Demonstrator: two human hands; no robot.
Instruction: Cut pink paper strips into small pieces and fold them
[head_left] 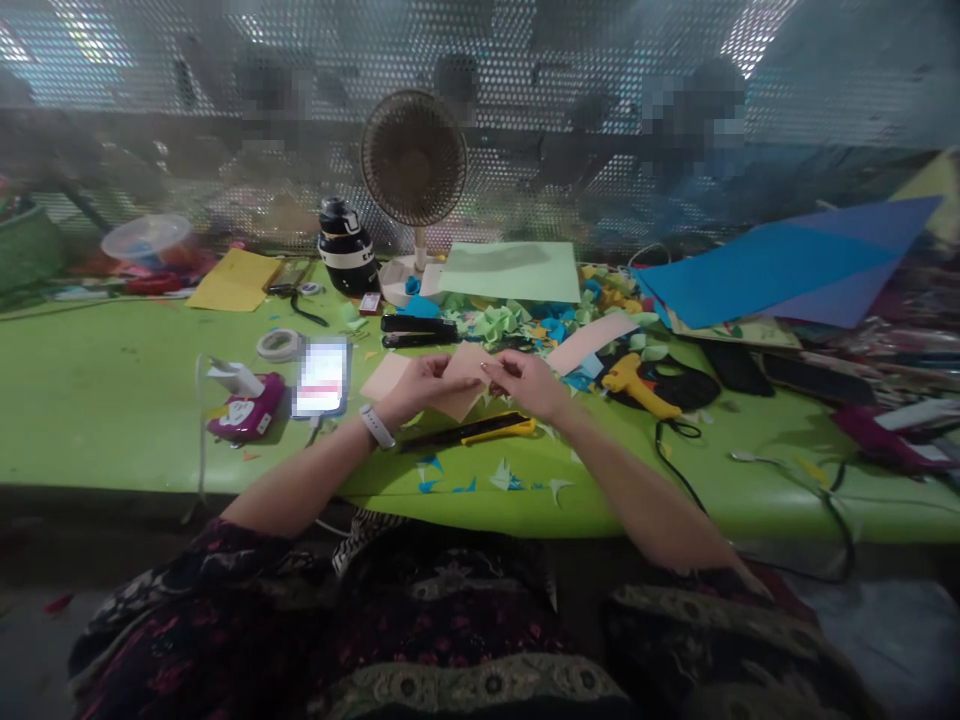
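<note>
Between my two hands is a small piece of peach paper [466,366], held above the green table. My left hand [427,388], with a white watch on the wrist, grips its left and lower side. At its right edge, the fingers of my right hand [521,380] pinch the paper. Another peach paper piece [386,376] lies partly behind my left hand. A yellow and black utility knife [499,430] rests just below the hands. Behind them sits a black stapler [418,330]. To the right lies a peach paper strip [592,340].
A yellow glue gun [637,385] lies right, its cord trailing to the table edge. Left are a phone [321,378], a tape roll [279,345] and a purple power strip [247,408]. A fan [414,158], black bottle [349,250] and paper scraps [502,322] stand behind.
</note>
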